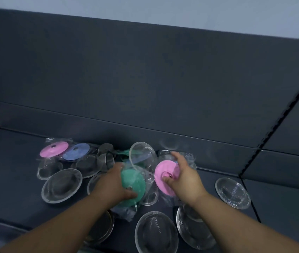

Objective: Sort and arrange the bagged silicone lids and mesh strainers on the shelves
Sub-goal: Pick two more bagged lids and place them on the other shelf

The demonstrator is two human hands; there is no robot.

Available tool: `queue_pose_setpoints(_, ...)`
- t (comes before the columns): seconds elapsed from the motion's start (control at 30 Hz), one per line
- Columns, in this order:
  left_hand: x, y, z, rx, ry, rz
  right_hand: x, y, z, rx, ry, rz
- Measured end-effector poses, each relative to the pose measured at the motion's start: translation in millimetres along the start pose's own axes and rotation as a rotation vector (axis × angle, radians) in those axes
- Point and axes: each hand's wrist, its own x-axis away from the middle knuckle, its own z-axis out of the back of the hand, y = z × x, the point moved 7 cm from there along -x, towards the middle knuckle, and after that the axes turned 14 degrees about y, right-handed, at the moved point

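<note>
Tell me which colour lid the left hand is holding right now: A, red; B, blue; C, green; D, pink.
C: the left hand grips the bagged green lid, while the right hand holds the pink lid beside it.
</note>
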Motion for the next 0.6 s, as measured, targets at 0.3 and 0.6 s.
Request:
queue_pose_setpoints(0.3, -6.6, 2.8, 29.7, 0.286, 0.13, -0.003, 16.3, -6.5, 30.3, -0.066, 0.188, -0.036)
queue_pose_setpoints(0.6, 6.7, 32.6, 65.9, 0.379, 0.321, -0.031, 60.3, 23.1, 108.0, -0.267, 0.539, -0.186)
